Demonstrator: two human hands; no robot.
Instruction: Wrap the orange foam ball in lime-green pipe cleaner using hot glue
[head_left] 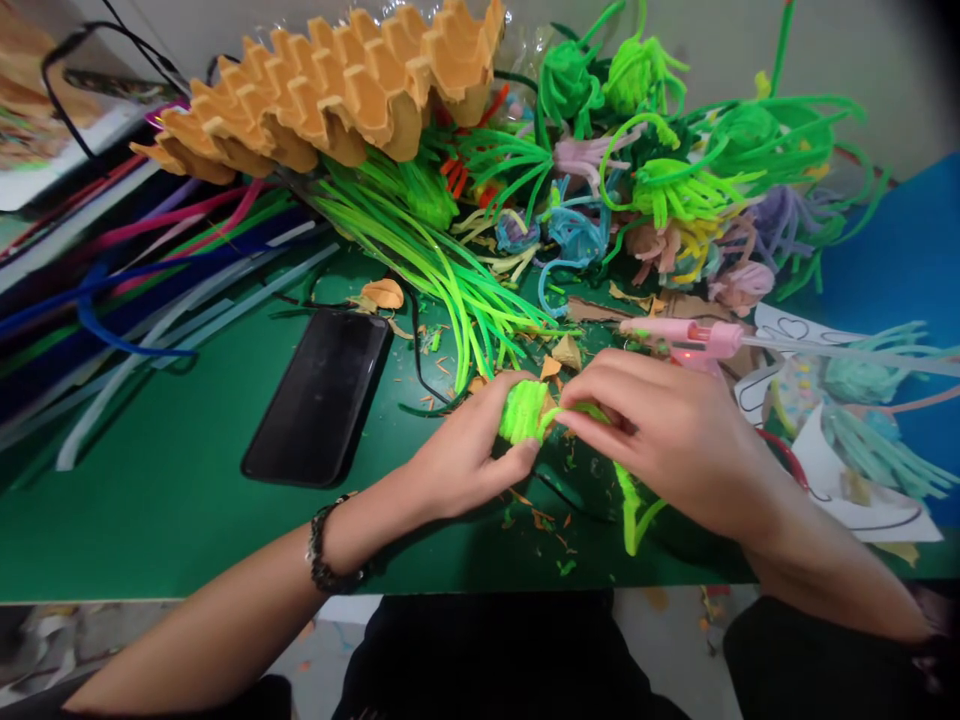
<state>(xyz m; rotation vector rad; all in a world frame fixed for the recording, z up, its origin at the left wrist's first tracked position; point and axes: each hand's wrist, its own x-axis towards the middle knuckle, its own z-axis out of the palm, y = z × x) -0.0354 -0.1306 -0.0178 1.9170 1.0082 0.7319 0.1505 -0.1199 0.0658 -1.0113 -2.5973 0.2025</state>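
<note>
My left hand (480, 440) holds a small piece wrapped in bright lime-green pipe cleaner (523, 411), thumb below it and fingers behind. Some tan cardboard shows at the piece's right edge. The fingertips of my right hand (660, 420) pinch a lime-green pipe cleaner (550, 416) right beside the wrapped part. A bent length of lime-green pipe cleaner (631, 510) hangs below my right hand. Just beyond that hand lies a pink glue gun (682, 337) with a long clear glue stick in its back.
A black phone (319, 395) lies left of my hands. Behind are loose green pipe cleaners (457, 290), an egg carton (337, 95) and several finished-looking pipe-cleaner pieces (577, 225). Coloured pipe cleaners (150, 260) fill the left. Cut paper (862, 480) lies right; scraps litter the green table (187, 520).
</note>
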